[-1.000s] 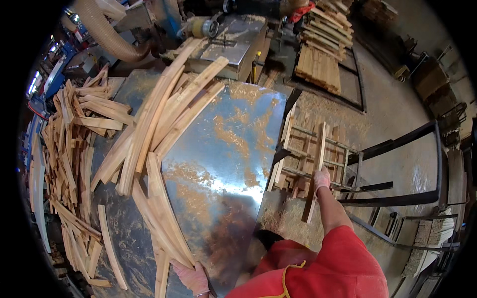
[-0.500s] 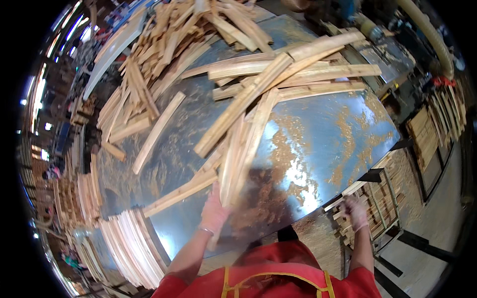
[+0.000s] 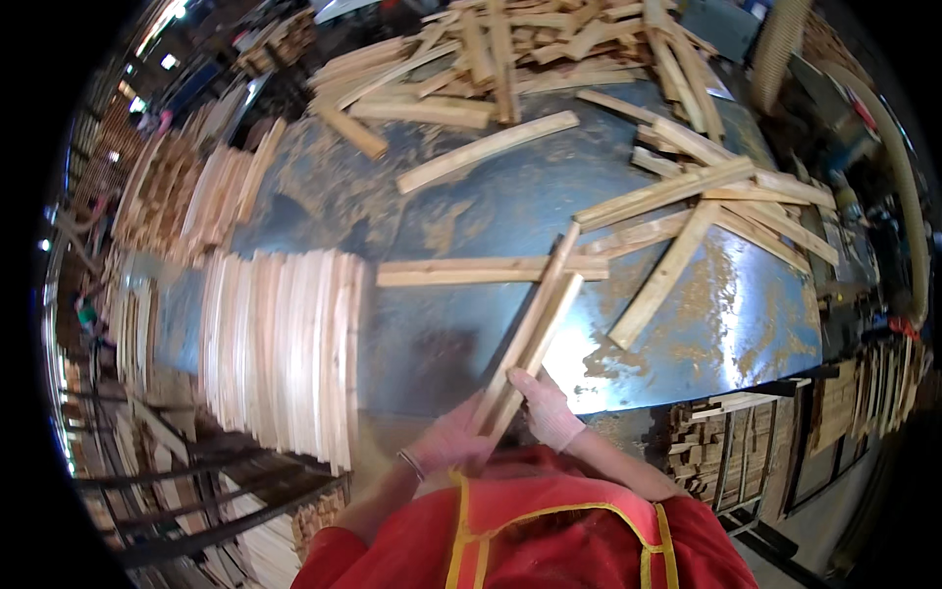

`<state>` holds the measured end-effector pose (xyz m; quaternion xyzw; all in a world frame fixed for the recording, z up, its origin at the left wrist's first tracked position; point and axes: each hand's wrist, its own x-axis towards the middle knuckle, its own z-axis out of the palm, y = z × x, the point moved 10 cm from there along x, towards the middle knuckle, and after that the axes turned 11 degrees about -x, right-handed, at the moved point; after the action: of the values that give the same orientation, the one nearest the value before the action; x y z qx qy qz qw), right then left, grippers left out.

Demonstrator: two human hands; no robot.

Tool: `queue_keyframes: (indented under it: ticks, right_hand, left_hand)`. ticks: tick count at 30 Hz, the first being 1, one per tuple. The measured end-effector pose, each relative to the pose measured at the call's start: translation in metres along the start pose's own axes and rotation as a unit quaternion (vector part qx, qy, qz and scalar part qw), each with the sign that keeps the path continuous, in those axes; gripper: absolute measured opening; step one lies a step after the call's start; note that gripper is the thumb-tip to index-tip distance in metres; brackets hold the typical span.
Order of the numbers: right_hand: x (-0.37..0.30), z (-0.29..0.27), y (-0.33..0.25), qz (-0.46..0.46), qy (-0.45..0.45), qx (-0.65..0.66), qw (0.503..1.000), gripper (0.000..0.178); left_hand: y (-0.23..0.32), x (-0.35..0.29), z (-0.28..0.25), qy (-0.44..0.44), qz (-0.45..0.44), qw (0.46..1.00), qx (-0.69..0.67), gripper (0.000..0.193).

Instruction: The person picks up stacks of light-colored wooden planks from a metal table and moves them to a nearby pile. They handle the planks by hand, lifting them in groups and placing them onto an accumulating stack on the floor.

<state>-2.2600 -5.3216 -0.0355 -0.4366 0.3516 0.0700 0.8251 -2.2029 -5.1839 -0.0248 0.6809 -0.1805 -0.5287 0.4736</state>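
Two wooden slats (image 3: 536,332) lie side by side, slanting up and away from my body over the near edge of the metal table (image 3: 412,339). My left hand (image 3: 451,440), in a pale glove, is closed around their near ends. Further up, my right hand (image 3: 548,410), gloved too, grips the right-hand slat from its side, thumb and fingers curled at its edge. Beyond their far ends lies a crosswise slat (image 3: 442,272), with another slat (image 3: 659,280) resting to the right.
A row of slats stacked on edge (image 3: 280,353) stands at the left. More loose slats (image 3: 746,191) cross each other at the right, and a large pile (image 3: 579,39) covers the back. Sawdust is scattered over the tabletop. A rack of wood pieces (image 3: 721,447) stands below the right edge.
My right hand has come from beside the table's right edge onto the slats. My left hand still holds them, now in front of my body. The view has turned left.
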Motion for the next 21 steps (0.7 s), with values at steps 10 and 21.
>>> queue_keyframes:
  ticks: [10, 21]
  right_hand:
    - [0.085, 0.046, -0.157, -0.317, 0.211, -0.755, 0.534, 0.065]
    - [0.074, -0.013, -0.036, -0.038, -0.117, -0.305, 0.944, 0.073]
  left_hand:
    - [-0.054, -0.046, -0.128, 0.155, 0.028, 0.943, -0.293, 0.050]
    - [-0.045, -0.036, -0.182, 0.313, 0.018, 0.938, -0.148, 0.052]
